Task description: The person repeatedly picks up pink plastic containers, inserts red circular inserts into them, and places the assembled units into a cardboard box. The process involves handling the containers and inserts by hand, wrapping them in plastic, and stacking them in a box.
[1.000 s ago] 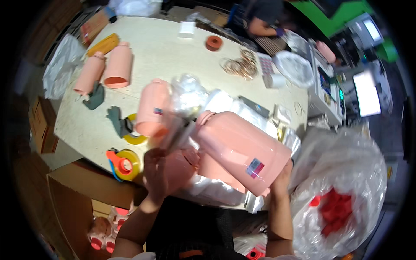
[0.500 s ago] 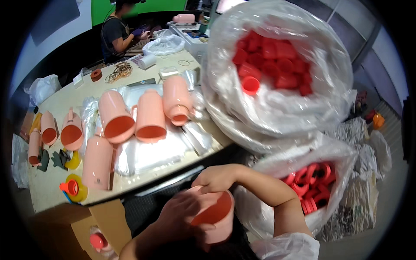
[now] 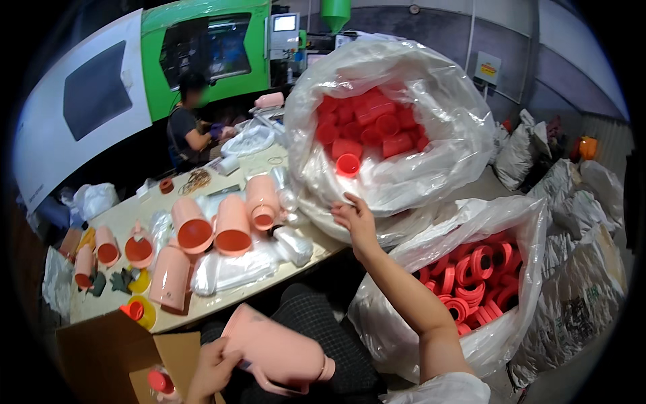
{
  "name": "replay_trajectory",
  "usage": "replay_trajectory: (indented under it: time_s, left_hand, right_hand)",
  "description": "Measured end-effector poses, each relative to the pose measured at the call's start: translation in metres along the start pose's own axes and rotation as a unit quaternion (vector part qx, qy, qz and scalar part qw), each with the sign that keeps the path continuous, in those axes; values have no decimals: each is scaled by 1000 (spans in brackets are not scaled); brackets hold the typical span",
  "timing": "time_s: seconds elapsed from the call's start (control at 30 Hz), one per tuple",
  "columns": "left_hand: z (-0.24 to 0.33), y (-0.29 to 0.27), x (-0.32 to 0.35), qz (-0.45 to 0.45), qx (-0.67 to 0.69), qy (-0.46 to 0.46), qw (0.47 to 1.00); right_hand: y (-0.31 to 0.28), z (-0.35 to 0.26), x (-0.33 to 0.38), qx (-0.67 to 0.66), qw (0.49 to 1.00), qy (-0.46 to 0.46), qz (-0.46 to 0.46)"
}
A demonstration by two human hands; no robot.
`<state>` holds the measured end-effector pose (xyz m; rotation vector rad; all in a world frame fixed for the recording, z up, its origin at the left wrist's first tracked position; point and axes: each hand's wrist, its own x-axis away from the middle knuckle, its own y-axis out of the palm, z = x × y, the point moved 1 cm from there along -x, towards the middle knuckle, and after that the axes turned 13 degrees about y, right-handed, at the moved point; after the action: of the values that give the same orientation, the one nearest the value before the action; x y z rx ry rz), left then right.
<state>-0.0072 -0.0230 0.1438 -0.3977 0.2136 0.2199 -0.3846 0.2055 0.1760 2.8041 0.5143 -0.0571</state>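
My left hand [image 3: 217, 365] grips the open rim of a pink jug body [image 3: 277, 350], which lies tilted over my lap with its handle low and its narrow neck toward the right. My right hand [image 3: 356, 221] is empty, fingers apart, reaching up to the near side of a big clear plastic bag [image 3: 457, 121]. Inside that bag are many red cup-shaped plastic parts [image 3: 373, 111]; one red cup [image 3: 348, 165] sits closest to my hand.
Several pink jug bodies [image 3: 233, 222] stand on the table [image 3: 202, 306] beside clear plastic sleeves [image 3: 239, 269]. A lower bag [image 3: 535, 249] holds red ring parts [image 3: 471, 296]. At lower left is an open cardboard box [image 3: 178, 360]. A person [image 3: 192, 128] works at the far side.
My right hand has left the jug body and moved up to the large bag. The jug body has turned onto its side, now in my left hand alone. My view has tilted upward.
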Motion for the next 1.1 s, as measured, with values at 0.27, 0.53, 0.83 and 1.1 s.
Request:
replay_trajectory:
  time_s: [0.27, 0.53, 0.83, 1.1]
  left_hand:
    - [-100, 21, 9, 331, 341, -146, 868]
    - [-100, 28, -26, 443, 402, -182, 780]
    - [-158, 25, -40, 468, 456, -107, 749]
    - [-142, 38, -31, 402, 481, -160, 762]
  right_hand:
    - [-128, 38, -217, 127, 956, -87, 250]
    - [-104, 55, -298, 275, 920, 31, 276]
    - [-7, 20, -125, 156, 939, -182, 246]
    - [50, 123, 51, 17, 946, 230, -228]
